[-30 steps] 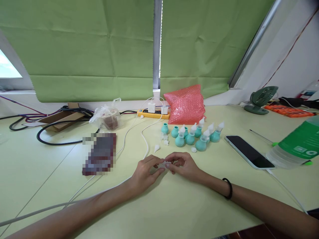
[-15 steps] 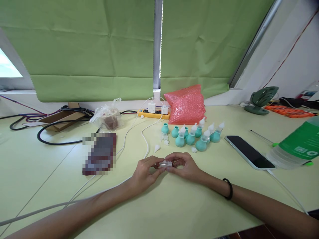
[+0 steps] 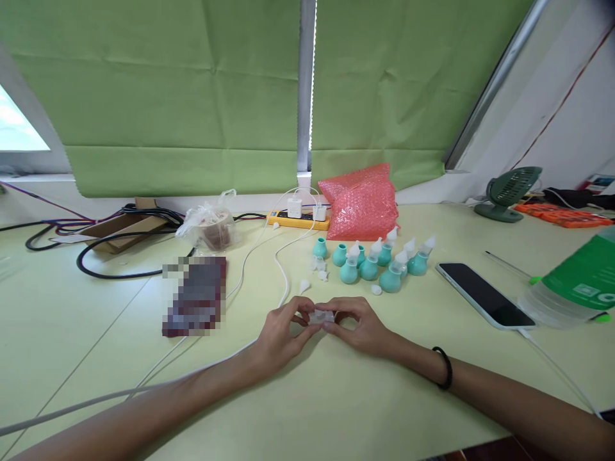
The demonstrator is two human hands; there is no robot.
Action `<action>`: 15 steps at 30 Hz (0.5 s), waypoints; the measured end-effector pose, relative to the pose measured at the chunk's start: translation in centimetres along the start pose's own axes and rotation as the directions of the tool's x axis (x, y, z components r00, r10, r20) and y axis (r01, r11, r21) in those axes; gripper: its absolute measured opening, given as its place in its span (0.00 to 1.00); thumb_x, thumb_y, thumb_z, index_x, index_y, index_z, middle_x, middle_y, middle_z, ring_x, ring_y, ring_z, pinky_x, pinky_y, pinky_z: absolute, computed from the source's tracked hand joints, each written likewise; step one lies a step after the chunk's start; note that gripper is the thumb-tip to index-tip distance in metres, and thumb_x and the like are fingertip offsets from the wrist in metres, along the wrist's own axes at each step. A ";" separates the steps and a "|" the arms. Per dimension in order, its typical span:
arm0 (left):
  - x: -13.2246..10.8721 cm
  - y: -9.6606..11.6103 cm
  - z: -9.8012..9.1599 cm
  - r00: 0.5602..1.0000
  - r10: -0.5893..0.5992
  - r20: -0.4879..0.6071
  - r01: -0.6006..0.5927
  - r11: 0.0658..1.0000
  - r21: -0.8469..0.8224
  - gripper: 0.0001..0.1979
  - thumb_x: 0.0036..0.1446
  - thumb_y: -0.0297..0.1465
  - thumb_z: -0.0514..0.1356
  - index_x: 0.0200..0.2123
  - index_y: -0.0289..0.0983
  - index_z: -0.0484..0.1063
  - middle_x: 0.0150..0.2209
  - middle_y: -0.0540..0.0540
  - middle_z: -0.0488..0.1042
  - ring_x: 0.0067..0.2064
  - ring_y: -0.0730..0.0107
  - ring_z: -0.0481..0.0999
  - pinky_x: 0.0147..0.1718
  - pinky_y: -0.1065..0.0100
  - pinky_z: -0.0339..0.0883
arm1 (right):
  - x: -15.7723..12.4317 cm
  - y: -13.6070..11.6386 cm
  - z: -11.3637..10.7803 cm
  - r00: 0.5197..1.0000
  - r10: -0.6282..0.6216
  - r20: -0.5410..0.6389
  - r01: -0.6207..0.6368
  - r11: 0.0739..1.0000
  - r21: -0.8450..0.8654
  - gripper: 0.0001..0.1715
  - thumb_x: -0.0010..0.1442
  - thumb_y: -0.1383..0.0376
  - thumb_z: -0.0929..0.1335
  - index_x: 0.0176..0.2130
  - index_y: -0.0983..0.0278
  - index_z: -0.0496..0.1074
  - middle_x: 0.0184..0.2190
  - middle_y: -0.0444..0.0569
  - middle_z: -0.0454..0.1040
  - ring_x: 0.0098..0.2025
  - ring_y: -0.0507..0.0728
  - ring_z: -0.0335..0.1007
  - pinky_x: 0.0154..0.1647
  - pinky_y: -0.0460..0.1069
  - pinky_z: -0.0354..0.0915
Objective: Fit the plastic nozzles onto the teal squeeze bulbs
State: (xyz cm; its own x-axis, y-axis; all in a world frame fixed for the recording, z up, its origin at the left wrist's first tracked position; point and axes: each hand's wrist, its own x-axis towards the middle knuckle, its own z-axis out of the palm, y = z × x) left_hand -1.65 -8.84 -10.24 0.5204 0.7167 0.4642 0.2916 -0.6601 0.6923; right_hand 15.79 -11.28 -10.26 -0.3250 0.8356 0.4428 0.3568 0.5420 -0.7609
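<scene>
My left hand (image 3: 283, 330) and my right hand (image 3: 358, 325) meet above the table, both pinching a small clear plastic tube piece (image 3: 321, 316) between thumbs and fingers. The piece lies sideways, its ends partly covered by fingertips. Just beyond stand several teal rubber bulbs; one with a clear neck and white tip (image 3: 390, 278) is nearest my right hand. An open teal bulb (image 3: 319, 248) without a tip stands farther left. Small clear fittings (image 3: 318, 264) lie in front of it. A loose white tip (image 3: 304, 286) and another white tip (image 3: 376, 290) rest on the table.
A phone (image 3: 483, 294) on a cable and a large bottle with a green label (image 3: 583, 272) are at the right. Behind the bulbs sits a red bubble-wrap bag (image 3: 360, 205) beside a yellow power strip (image 3: 298, 220). White cables (image 3: 283, 269) run leftward past my left forearm.
The clear piece has turned slightly between my fingertips, and my fingers have shifted their grip a little. The whole view has moved slightly; the bulbs stay in place.
</scene>
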 end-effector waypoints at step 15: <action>-0.2 -0.5 0.1 0.958 0.281 -0.060 -0.263 0.940 0.216 0.08 0.50 0.25 0.54 0.34 0.38 0.59 0.30 0.47 0.69 0.34 0.70 0.70 0.32 0.69 0.67 | 0.3 -0.4 0.1 0.955 0.272 0.118 -0.296 0.883 0.363 0.20 0.48 0.60 0.67 0.41 0.67 0.66 0.30 0.48 0.68 0.27 0.49 0.64 0.26 0.45 0.65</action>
State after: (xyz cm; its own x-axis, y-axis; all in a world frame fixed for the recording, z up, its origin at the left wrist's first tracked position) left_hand -1.78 -8.69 -10.71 0.5324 0.5143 0.6724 0.3109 -0.8576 0.4097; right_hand 15.47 -11.31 -9.87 -0.3166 0.9349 0.1606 0.0932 0.1991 -0.9755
